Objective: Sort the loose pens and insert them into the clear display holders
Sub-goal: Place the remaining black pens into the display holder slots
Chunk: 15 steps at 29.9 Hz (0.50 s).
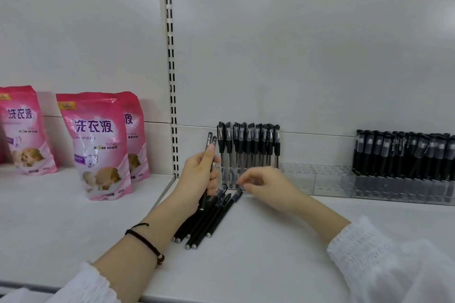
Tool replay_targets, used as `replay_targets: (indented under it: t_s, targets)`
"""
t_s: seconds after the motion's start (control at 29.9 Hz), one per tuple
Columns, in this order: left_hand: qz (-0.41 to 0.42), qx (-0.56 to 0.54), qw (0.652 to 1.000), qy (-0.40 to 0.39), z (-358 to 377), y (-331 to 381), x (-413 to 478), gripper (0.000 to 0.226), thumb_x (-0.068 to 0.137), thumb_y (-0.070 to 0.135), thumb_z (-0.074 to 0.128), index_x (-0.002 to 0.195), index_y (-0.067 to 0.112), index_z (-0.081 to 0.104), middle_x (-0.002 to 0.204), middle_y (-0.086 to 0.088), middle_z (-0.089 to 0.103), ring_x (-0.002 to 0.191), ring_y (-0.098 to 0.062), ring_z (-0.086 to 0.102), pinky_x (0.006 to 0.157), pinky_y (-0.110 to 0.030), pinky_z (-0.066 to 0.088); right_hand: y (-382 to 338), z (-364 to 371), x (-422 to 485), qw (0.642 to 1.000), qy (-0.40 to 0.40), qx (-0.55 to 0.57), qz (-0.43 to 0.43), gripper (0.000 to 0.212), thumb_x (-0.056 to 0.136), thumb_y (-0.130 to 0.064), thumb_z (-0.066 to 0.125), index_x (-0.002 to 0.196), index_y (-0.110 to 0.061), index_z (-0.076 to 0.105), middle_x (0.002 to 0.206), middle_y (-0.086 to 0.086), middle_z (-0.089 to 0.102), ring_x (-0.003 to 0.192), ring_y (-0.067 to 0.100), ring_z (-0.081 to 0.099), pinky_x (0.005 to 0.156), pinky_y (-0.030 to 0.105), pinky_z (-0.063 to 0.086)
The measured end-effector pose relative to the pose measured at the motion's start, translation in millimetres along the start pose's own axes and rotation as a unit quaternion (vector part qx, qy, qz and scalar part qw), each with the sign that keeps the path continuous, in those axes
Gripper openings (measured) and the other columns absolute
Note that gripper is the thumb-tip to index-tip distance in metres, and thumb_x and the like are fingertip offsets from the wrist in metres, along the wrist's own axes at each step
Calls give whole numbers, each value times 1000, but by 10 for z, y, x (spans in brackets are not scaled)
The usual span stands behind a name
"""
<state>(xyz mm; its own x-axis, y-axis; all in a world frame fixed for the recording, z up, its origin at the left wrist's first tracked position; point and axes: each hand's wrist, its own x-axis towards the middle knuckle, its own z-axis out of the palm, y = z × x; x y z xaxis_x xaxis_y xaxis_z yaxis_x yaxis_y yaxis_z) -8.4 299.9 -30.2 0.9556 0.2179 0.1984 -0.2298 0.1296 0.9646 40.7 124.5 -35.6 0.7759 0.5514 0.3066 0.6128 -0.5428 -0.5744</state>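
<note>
Several loose black pens (211, 219) lie in a bunch on the white shelf (258, 253). My left hand (197, 177) grips two black pens (210, 147) upright, their tops sticking out above my fingers. My right hand (264, 186) reaches left with curled fingertips at the cap end of the rightmost loose pen (237, 194); whether it pinches the pen is unclear. Behind stands a clear display holder (231, 177) with several capped pens (248, 142) upright in it. More clear holders (317, 179) run to the right, and the far one holds several black pens (403, 152).
Three pink detergent pouches (98, 145) stand on the left shelf section. A slotted white upright (172, 76) divides the two sections, with white back panels behind. Bare shelf surface lies in front of the holders on the right.
</note>
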Motion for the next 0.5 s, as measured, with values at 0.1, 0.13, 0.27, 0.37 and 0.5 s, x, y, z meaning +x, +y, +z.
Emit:
replay_targets:
  t_s: [0.1,0.13,0.27,0.37,0.5]
  targets:
    - [3,-9,1000,3,-14,-8,20,31,98,40,50,82,13,50,47,8,32,36,-7,27,34,-18,25,22,47,11,986,-55,-137,-81,28,91,-13,59,116,-20,68,113,-6,63,101,10,56,90,23,44]
    - [0,-9,1000,1,-17,-11,21,29,98,37,52,83,13,50,47,7,34,36,-7,28,33,-18,26,22,44,14,980,-66,-158,-96,29,91,-13,59,118,-20,67,117,-6,61,105,9,53,93,23,42]
    - [-8,11,1000,-20,-18,-24,11,26,100,30,49,84,11,52,48,7,43,38,-8,35,36,-19,33,43,15,6,975,-82,-173,-111,17,92,-17,59,107,-22,64,109,-10,58,98,5,46,89,24,40]
    - [-11,44,998,-32,4,-28,-6,30,102,30,44,81,10,51,50,5,49,40,-9,44,37,-21,38,59,-46,-10,979,-109,-143,-95,12,92,-20,61,102,-25,64,92,-20,55,82,-1,41,76,19,36]
    - [-22,89,995,-45,22,-12,-35,31,103,31,43,82,9,50,61,-2,63,51,-13,61,46,-24,50,3,-152,-39,990,-93,94,-45,7,91,-13,65,94,-19,68,82,-6,61,70,-1,50,69,12,41]
